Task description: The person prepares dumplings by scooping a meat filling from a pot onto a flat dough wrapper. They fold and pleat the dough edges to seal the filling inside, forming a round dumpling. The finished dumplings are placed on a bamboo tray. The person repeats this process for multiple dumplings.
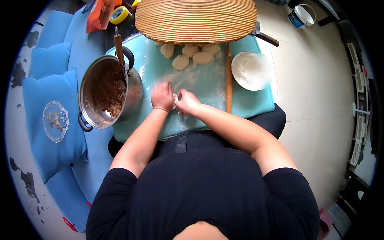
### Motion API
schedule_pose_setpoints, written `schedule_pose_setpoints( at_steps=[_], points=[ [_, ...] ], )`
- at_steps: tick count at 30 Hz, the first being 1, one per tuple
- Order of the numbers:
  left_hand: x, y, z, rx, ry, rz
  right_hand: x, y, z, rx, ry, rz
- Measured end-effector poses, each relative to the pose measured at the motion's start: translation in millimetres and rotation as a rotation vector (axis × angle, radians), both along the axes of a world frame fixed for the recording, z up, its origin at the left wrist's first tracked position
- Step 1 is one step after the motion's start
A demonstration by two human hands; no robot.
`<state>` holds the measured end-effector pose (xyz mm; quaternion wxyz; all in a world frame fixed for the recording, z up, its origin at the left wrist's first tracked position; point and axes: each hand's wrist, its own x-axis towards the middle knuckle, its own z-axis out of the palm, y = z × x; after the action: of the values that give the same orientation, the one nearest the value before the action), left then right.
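My left hand [161,96] and my right hand [188,102] meet low over the flour-dusted turquoise mat [252,100]. Between them is a small pale piece of dough [175,101], mostly covered by the fingers. My left hand curls around its left side, while the fingers of my right hand pinch it from the right. Several whitish dough pieces [180,62] lie farther back on the mat. To the left stands a steel pot [134,90] with crumbly brown filling [108,90] inside and a wooden-handled utensil [119,48] leaning in it.
A wooden rolling pin [229,80] lies right of my hands, beside a white bowl of flour [245,72]. A slatted wooden tray [196,22] spans the back, with a dark-handled tool [267,39] sticking out. Yellow tape [119,15] is back left; a blue sofa [76,116] runs alongside.
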<state>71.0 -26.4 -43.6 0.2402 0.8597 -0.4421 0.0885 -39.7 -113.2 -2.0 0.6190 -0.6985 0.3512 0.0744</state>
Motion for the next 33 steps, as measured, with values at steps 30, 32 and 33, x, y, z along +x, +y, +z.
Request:
schedule_pose_setpoints(
  at_steps=[30, 32, 33],
  points=[
    [-1.3, 7.9, 14.0, 0.065, -0.041, 0.09, -15.3, 2.0, -9.8, -0.319, -0.148, 0.085],
    [2.8, 7.2, 1.3, 0.026, 0.099, 0.107, -0.9, 3.0, -9.2, -0.044, -0.022, 0.04],
    [2.4, 9.0, -1.6, -0.002, 0.224, 0.114, 4.7, 5.0, -4.1, 0.112, 0.021, 0.005]
  ],
)
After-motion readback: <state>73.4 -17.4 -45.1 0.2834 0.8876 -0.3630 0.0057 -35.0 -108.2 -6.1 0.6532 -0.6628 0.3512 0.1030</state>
